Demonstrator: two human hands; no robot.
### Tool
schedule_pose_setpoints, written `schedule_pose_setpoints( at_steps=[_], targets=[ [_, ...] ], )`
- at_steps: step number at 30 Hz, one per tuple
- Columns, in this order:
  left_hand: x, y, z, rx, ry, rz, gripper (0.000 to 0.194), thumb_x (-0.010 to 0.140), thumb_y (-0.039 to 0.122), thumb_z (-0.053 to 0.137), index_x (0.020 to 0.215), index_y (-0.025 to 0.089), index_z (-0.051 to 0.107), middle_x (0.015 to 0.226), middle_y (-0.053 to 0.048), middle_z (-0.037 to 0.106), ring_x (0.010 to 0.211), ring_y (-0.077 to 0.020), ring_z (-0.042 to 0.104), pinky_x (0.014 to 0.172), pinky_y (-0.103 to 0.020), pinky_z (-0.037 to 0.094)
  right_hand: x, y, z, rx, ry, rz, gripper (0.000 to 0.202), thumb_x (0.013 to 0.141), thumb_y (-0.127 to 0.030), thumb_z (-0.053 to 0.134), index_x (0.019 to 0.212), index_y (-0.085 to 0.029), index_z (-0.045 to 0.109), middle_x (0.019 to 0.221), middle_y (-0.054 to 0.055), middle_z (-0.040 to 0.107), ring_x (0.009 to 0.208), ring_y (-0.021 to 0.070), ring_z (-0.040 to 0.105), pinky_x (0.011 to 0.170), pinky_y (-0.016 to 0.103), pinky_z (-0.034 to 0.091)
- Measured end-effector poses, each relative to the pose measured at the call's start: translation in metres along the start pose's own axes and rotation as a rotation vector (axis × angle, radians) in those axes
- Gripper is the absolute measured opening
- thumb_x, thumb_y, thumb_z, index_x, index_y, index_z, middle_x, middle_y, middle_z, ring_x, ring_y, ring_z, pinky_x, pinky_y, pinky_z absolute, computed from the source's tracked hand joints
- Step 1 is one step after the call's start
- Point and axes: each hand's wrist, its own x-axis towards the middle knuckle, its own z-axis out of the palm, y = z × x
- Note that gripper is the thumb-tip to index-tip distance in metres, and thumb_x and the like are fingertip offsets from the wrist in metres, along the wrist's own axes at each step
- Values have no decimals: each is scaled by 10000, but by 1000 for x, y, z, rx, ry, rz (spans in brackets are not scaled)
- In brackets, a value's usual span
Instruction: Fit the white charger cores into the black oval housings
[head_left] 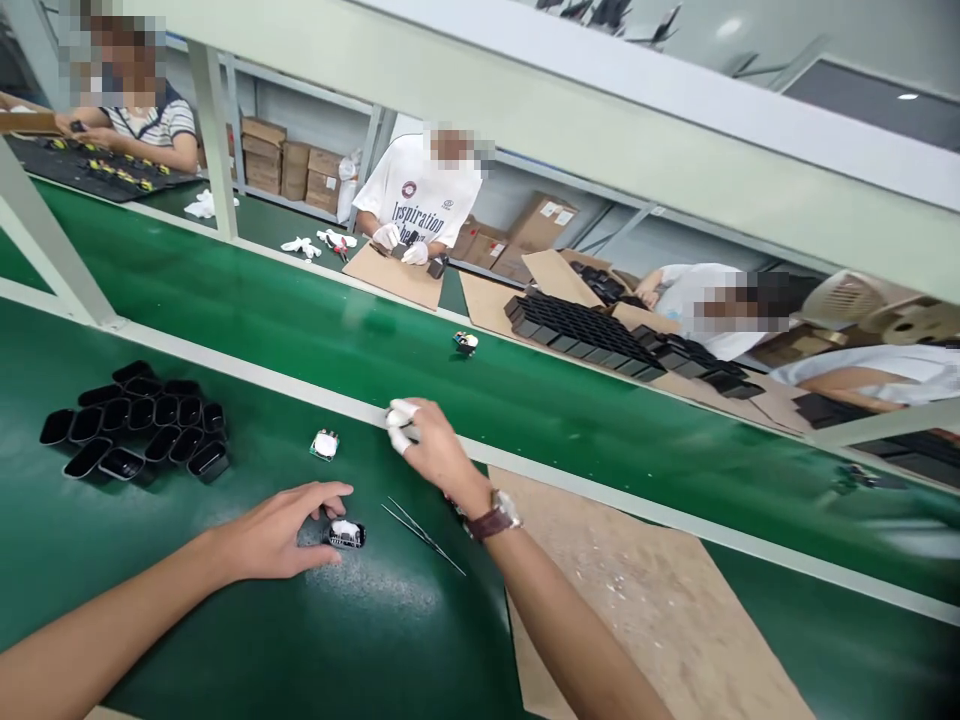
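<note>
My left hand [281, 530] rests on the green table with thumb and fingers apart, around a small black housing [347, 535] with white material inside. Over the metal rail at the belt's near edge is my right hand [424, 435], with white covers on its curled fingertips; whether it holds anything is hidden. Metal tweezers [424, 537] lie on the table below my right hand. A small circuit board with a white top [325, 444] sits above my left hand. On the belt, beyond my right hand, lies another small assembly [466, 343].
Many black open housings [139, 420] stand grouped at the left. A cardboard sheet [630, 600] lies under my right forearm. Across the green belt [315, 300], several people work beside black cases [585, 335]. A slanted post [64, 240] rises at left.
</note>
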Motion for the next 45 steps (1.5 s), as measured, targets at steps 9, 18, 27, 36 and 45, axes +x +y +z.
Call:
schedule_pose_setpoints(
  at_steps=[9, 18, 27, 36, 45],
  targets=[
    [-3, -2, 2, 92, 100, 151, 401, 912, 330, 783, 1251, 277, 576, 1229, -44, 713, 1014, -217, 714, 894, -361, 607, -68, -68, 7, 128, 4, -280, 350, 1033, -187, 568, 1382, -211, 585, 1472, 155, 572, 1327, 302, 573, 1089, 540, 545],
    [3, -1, 11, 227, 246, 639, 139, 986, 142, 701, 1111, 203, 690, 1253, -115, 705, 1052, -193, 742, 892, -287, 621, -113, -66, -3, 120, 213, -293, 227, 1031, -152, 590, 1245, -196, 653, 1224, 131, 698, 1107, 270, 662, 932, 479, 607],
    [-1, 14, 10, 232, 236, 449, 101, 1012, 219, 650, 1035, 243, 746, 1243, -107, 749, 1024, -228, 753, 882, -366, 638, -126, -75, -2, 118, 205, -303, 240, 1059, -225, 578, 1290, -194, 633, 1238, 136, 711, 1108, 269, 667, 935, 474, 590],
    [6, 24, 19, -200, 237, 110, 185, 971, 399, 709, 922, 220, 710, 1140, -108, 762, 961, -240, 742, 878, -413, 631, -128, -85, 2, 209, 110, -284, 534, 1034, -339, 625, 1500, -170, 426, 1299, 176, 654, 1145, 314, 632, 953, 524, 582],
    [10, 42, 25, -1058, -100, -297, 390, 972, 546, 707, 994, 169, 610, 982, -98, 760, 890, -211, 771, 806, -356, 639, -129, -104, 9, 336, 294, -156, 559, 985, -404, 684, 1447, -198, 445, 1060, 105, 656, 978, 276, 630, 869, 479, 597]
  ],
)
